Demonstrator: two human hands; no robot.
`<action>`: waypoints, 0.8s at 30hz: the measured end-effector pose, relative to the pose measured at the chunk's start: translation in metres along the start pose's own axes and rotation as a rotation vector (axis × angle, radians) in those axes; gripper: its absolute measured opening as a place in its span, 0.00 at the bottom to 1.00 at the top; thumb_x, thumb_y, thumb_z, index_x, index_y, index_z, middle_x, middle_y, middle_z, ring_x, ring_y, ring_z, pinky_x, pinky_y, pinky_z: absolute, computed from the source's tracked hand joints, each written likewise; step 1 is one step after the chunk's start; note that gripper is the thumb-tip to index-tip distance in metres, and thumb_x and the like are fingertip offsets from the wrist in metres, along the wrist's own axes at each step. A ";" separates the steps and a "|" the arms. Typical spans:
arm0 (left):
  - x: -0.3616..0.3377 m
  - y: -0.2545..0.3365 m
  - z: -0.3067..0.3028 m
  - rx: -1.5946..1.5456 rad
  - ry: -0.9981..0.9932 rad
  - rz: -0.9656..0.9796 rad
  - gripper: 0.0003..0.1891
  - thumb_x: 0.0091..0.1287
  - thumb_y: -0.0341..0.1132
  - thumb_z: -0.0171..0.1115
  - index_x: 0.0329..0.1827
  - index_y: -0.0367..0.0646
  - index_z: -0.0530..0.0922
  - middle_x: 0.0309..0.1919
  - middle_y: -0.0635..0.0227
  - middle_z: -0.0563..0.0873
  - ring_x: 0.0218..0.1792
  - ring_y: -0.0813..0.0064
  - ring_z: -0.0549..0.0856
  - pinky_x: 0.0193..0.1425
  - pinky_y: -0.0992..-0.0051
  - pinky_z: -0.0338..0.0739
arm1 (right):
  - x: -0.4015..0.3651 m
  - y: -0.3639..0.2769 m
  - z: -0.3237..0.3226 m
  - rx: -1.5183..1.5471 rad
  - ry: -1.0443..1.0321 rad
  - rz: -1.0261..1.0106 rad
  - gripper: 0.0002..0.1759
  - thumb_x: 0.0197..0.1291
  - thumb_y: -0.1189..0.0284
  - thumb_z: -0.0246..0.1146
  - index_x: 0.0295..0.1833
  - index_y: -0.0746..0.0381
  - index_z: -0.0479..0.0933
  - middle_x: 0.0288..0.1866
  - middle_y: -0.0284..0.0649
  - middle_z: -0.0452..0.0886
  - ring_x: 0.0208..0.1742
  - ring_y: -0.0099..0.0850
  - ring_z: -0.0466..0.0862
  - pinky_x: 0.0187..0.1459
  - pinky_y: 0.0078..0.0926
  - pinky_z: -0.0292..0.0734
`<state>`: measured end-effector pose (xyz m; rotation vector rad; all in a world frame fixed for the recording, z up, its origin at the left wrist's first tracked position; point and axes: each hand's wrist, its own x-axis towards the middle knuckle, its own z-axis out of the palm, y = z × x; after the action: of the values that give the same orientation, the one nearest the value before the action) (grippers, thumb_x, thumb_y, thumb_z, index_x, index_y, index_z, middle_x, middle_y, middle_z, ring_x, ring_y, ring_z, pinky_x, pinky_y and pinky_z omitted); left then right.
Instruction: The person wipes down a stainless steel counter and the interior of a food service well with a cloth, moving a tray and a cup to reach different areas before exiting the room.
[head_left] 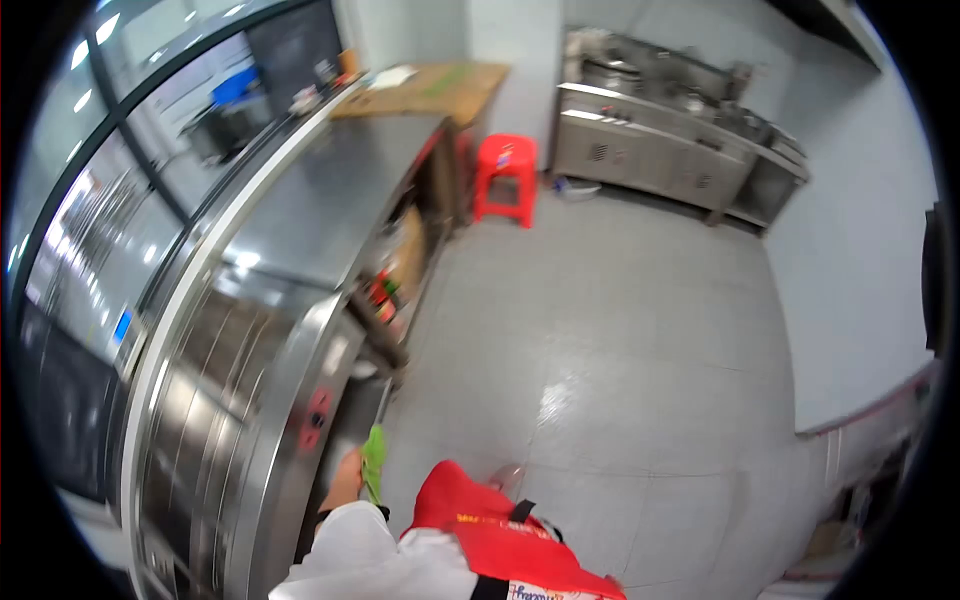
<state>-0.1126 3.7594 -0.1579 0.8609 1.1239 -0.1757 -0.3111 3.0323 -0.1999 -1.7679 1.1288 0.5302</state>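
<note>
My left hand (345,478) hangs low beside the steel counter front, closed around a green cloth (374,462) that sticks up past the fingers. A white sleeve (350,555) covers that arm, and a red apron (490,535) shows below. My right hand is out of the picture. The steel counter (320,200) runs along my left side, with a control panel (318,418) of red buttons close to the hand.
A red plastic stool (505,175) stands on the grey tiled floor (620,340) ahead. Steel kitchen units (670,140) line the far wall. A wooden board (430,88) lies at the counter's far end. Shelves under the counter hold bottles (385,290).
</note>
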 end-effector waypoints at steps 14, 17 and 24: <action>-0.054 -0.171 0.677 0.909 -0.898 -0.090 0.12 0.58 0.29 0.53 0.45 0.41 0.76 0.29 0.61 0.80 0.25 0.64 0.81 0.27 0.63 0.80 | -0.042 0.126 -0.103 1.088 0.481 0.417 0.10 0.63 0.63 0.56 0.38 0.59 0.75 0.31 0.37 0.78 0.33 0.29 0.79 0.33 0.32 0.76; -0.080 -0.258 0.752 0.890 -1.021 -0.385 0.11 0.59 0.32 0.53 0.43 0.39 0.75 0.30 0.60 0.81 0.27 0.60 0.81 0.28 0.63 0.79 | -0.036 0.185 -0.111 1.373 0.607 0.372 0.09 0.63 0.64 0.57 0.36 0.58 0.75 0.29 0.36 0.77 0.31 0.28 0.78 0.32 0.31 0.76; -0.109 -0.377 0.828 1.862 -1.232 -0.153 0.28 0.58 0.43 0.61 0.59 0.45 0.64 0.55 0.57 0.66 0.50 0.58 0.71 0.51 0.52 0.70 | 0.100 0.106 -0.349 1.895 0.861 0.057 0.13 0.63 0.68 0.59 0.53 0.56 0.74 0.41 0.39 0.80 0.41 0.32 0.82 0.41 0.34 0.81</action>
<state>0.2311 2.9109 -0.1304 1.7838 -0.4961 -1.7739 -0.3966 2.6655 -0.1627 -0.1419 1.3425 -1.1397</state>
